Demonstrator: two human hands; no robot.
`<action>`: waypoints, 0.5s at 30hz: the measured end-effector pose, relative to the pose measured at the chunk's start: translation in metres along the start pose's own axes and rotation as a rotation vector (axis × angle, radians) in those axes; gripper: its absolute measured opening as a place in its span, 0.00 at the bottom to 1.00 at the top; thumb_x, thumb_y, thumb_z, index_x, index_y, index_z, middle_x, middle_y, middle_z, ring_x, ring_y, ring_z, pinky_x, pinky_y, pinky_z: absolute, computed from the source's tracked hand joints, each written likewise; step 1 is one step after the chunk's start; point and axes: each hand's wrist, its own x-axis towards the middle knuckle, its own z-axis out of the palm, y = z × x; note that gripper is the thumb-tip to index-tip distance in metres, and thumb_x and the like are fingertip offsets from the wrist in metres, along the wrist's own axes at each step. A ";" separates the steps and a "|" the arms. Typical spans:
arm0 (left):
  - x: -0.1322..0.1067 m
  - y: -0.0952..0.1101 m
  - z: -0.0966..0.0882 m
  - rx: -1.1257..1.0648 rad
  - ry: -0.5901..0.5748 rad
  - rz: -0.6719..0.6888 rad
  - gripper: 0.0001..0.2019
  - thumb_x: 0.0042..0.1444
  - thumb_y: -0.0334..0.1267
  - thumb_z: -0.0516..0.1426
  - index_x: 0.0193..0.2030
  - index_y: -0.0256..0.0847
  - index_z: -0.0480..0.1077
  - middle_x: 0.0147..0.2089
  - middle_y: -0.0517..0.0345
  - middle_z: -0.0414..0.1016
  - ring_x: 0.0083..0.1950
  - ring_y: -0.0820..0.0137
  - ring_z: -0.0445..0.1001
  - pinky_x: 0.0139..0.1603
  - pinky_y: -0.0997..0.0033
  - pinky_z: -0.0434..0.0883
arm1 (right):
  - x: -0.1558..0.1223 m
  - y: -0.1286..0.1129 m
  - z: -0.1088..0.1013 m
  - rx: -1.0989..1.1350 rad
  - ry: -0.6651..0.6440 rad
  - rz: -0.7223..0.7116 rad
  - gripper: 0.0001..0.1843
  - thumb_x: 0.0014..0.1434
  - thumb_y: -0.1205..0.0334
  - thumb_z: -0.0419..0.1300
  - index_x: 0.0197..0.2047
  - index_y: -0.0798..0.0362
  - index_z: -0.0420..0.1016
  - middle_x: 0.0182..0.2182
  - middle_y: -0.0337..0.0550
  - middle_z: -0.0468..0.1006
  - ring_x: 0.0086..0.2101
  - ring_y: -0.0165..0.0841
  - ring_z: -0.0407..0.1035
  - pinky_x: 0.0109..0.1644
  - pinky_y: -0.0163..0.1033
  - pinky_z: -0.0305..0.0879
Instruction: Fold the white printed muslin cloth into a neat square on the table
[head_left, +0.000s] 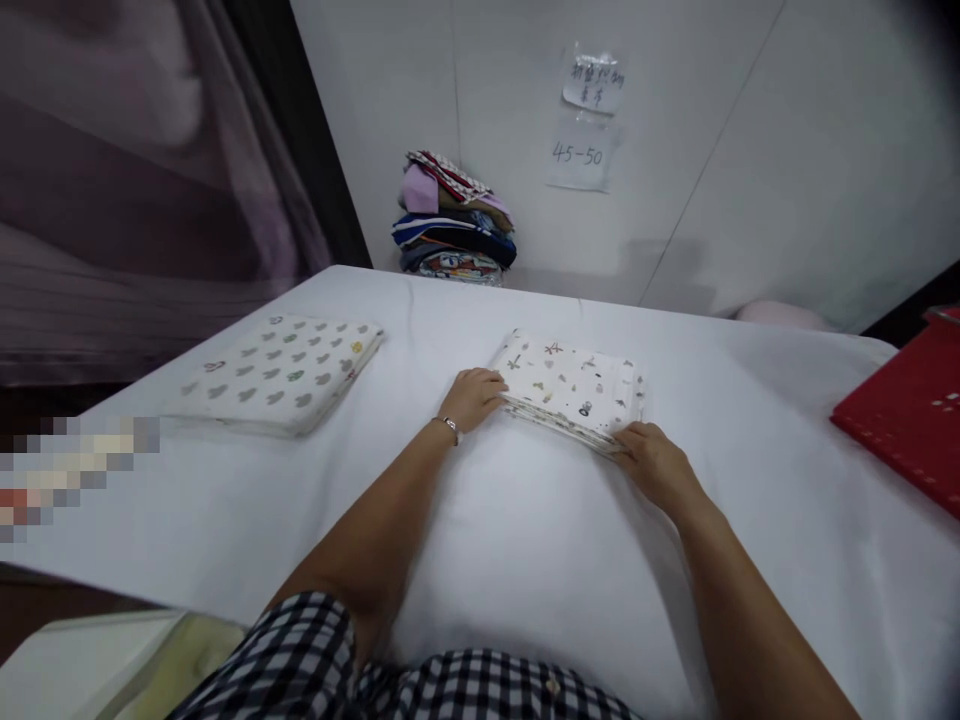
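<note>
A folded white cloth (pixel 566 385) with small printed figures lies on the white-covered table (pixel 510 560), its layers showing along the near edge. My left hand (pixel 474 397) grips its left near corner, fingers on top and the thumb side hidden. At the right near corner my right hand (pixel 651 457) pinches the layered edge. Farther left rests a second folded white cloth (pixel 274 375) with grey mushroom-like prints; neither hand touches it.
A red folded item (pixel 907 400) lies at the table's right edge. Behind the table a stack of folded fabrics (pixel 456 225) stands against the wall. Paper signs (pixel 581 155) hang on the wall. A curtain (pixel 150 180) fills the left. A blurred-out patch covers the left table edge.
</note>
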 end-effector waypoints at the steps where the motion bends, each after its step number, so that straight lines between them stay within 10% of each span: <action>1: -0.003 -0.005 -0.003 -0.003 0.026 -0.044 0.09 0.55 0.38 0.57 0.43 0.46 0.74 0.49 0.57 0.73 0.52 0.64 0.67 0.55 0.57 0.61 | 0.000 0.000 0.001 0.006 0.006 -0.006 0.11 0.57 0.67 0.55 0.42 0.51 0.75 0.40 0.45 0.74 0.43 0.38 0.64 0.37 0.36 0.62; 15: -0.015 -0.009 0.001 -0.327 0.141 -0.363 0.13 0.52 0.29 0.54 0.42 0.43 0.74 0.46 0.58 0.72 0.37 0.74 0.71 0.46 0.70 0.71 | -0.001 0.013 0.016 0.049 0.080 -0.051 0.13 0.56 0.63 0.53 0.43 0.50 0.74 0.40 0.45 0.73 0.43 0.39 0.64 0.36 0.37 0.63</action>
